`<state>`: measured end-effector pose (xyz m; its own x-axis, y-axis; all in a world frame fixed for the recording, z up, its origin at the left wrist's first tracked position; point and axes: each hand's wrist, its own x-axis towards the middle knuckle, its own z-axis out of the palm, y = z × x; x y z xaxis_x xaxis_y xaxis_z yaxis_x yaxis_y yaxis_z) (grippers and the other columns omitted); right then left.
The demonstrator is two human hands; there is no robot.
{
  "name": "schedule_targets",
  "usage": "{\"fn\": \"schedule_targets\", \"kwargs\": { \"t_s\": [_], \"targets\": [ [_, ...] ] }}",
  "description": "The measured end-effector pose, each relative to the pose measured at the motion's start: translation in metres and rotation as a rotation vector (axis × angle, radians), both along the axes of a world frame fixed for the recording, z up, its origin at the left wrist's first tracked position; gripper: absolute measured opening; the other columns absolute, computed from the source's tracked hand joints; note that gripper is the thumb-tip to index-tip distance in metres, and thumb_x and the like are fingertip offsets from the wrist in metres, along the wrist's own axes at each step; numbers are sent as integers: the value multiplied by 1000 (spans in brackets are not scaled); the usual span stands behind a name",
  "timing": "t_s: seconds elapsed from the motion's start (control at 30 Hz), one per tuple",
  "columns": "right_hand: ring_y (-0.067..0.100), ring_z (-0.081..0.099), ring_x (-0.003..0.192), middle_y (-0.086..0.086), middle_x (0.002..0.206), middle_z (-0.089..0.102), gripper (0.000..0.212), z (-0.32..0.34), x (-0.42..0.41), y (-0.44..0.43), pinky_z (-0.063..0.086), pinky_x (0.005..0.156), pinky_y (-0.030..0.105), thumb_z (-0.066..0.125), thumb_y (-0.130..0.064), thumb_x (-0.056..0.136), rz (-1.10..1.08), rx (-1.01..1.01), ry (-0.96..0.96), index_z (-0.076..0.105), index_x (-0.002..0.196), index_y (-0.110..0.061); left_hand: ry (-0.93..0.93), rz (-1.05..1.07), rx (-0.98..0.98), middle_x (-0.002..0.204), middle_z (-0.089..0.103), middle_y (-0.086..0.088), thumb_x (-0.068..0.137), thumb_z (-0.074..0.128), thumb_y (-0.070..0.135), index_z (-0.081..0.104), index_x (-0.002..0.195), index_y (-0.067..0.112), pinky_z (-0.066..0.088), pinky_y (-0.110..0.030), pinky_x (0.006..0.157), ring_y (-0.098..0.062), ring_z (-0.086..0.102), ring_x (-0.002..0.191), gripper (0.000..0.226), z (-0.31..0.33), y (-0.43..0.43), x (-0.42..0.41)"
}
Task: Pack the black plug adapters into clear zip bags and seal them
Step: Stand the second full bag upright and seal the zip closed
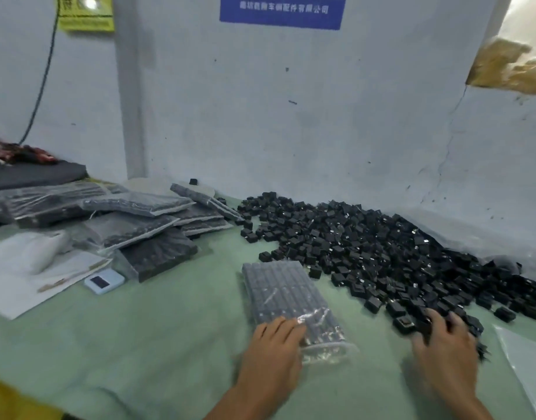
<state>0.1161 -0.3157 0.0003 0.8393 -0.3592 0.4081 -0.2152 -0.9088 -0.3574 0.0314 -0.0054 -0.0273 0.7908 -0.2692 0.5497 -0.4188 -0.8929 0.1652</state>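
Observation:
A clear zip bag [283, 294] filled with rows of black plug adapters lies on the green table, its open end toward me. My left hand [274, 353] rests on the bag's near end, fingers lying over the plastic. A large heap of loose black adapters [382, 253] spreads along the wall to the right. My right hand [442, 344] is at the heap's near edge, fingers spread over several adapters; it is blurred, and I cannot see whether it holds any.
Several filled bags [133, 225] are stacked at the left. A small white device [104, 281] and white papers [24, 274] lie in front of them. An empty clear bag [527, 359] lies at the right edge. The wall stands right behind the heap.

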Motion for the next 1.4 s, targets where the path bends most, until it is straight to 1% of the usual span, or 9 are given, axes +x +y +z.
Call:
{"fn": "schedule_targets", "kwargs": {
  "t_s": [0.1,0.2,0.3,0.53,0.7,0.83,1.1,1.27,1.4],
  "targets": [
    [29,42,136,9,157,30,62,6,10,-12,38,112,39,50,-47,97,-53,13,280,28,153,-32,-55,30,38,107,69,16,65,77,47,73,105,33,35,-27,90,-8,66,95,43,0,2,2],
    [41,63,103,29,124,54,48,-11,8,-3,53,89,44,76,-17,81,-10,-44,146,62,126,-10,-75,56,56,106,69,18,66,73,51,74,104,33,34,-26,88,-6,65,93,42,1,3,5],
    [47,62,76,36,94,56,44,-23,-1,3,55,71,53,89,3,57,10,32,13,67,96,7,-61,50,41,106,68,18,69,70,50,73,106,33,37,-25,89,-6,64,95,40,5,3,3],
    [36,59,93,13,101,52,28,-5,-36,40,49,93,48,86,-21,75,159,320,-11,70,99,-21,-97,53,-45,112,59,13,97,45,42,60,111,31,45,-30,94,-12,55,105,23,10,3,-2],
    [14,66,94,-5,105,64,33,-8,-91,81,48,92,24,82,-9,78,465,537,-33,76,101,-32,-167,151,-10,91,60,10,94,53,43,66,92,30,49,-31,76,-16,59,85,18,7,2,1],
    [-2,66,94,-9,103,72,36,-22,-106,126,46,87,5,79,4,76,639,526,-111,80,99,-23,-204,174,-2,85,61,11,93,55,41,69,89,31,34,-29,73,-16,60,78,18,4,-1,3],
    [0,67,70,5,85,75,31,-19,-77,180,46,68,3,86,0,71,345,1019,-206,60,79,-15,-264,145,-72,87,59,11,89,63,36,65,90,32,35,-29,71,-16,57,77,5,5,3,8],
    [11,68,74,-8,70,71,27,-17,-80,187,48,69,16,87,-19,73,290,990,-257,60,70,-20,-265,141,-77,88,59,12,94,54,37,64,95,32,36,-30,71,-16,57,80,12,4,3,6],
    [16,65,80,-10,72,70,20,-11,-84,187,50,76,26,83,-16,79,412,801,-209,65,71,-21,-241,121,-106,90,60,12,94,53,35,65,96,32,36,-29,72,-16,57,81,13,6,3,5]
  ]
}}
